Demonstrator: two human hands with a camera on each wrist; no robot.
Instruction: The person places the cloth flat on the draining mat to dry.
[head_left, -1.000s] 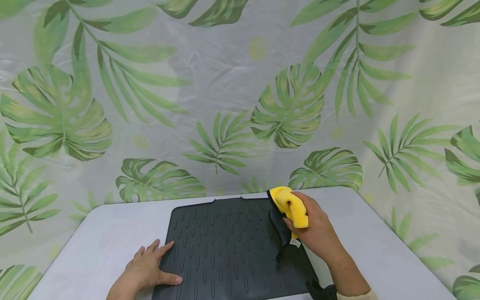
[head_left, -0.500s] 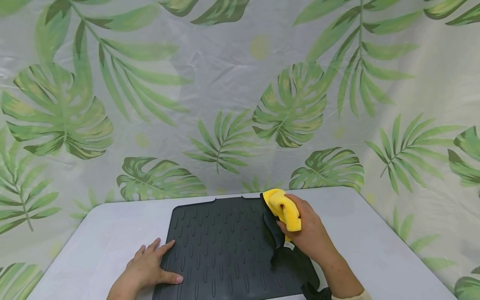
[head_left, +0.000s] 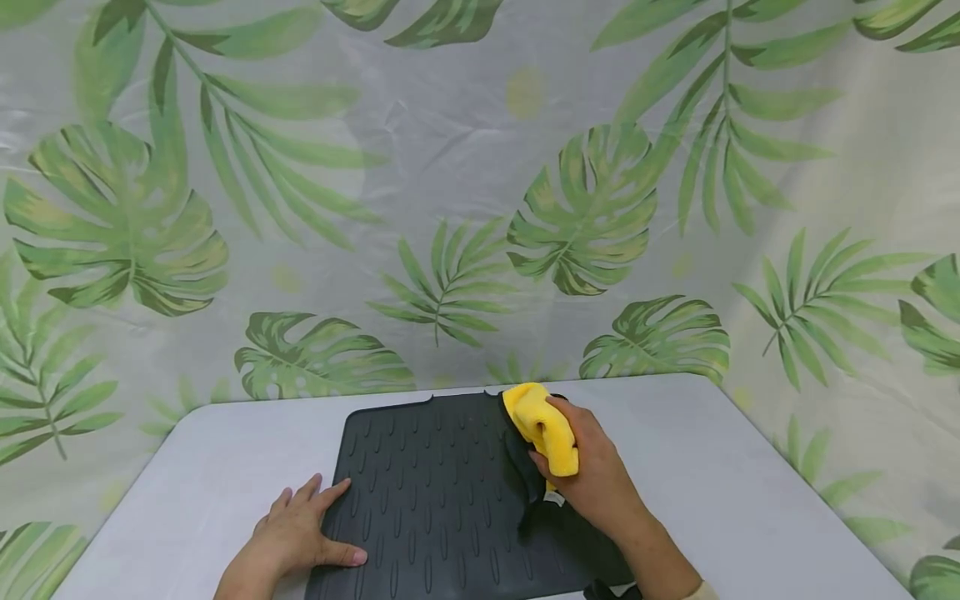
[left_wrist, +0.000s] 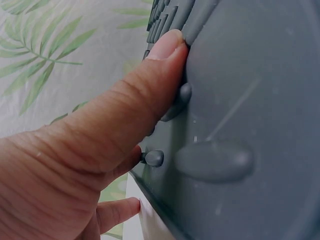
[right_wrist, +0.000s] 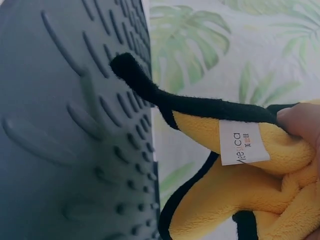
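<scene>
A dark grey rubber mat [head_left: 427, 500] with raised oblong ridges lies on the white table, like a car floor mat. My left hand [head_left: 292, 533] rests at its left edge with the fingers spread. In the left wrist view the thumb [left_wrist: 120, 95] lies on the mat's ridged face. My right hand [head_left: 600, 475] grips a bunched yellow cleaning cloth [head_left: 551, 433] over the mat's right part. Black trim and a white label [right_wrist: 242, 142] show on the cloth in the right wrist view, and a trim corner overlaps the mat there.
The white table [head_left: 217, 467] extends past the mat on both sides. Behind it hangs a pale curtain [head_left: 450, 167] printed with green leaves. A black strap [head_left: 611, 590] shows by the right wrist at the bottom edge.
My right hand has moved left across the mat, carrying the yellow cloth with it. The left hand and the mat stay in place.
</scene>
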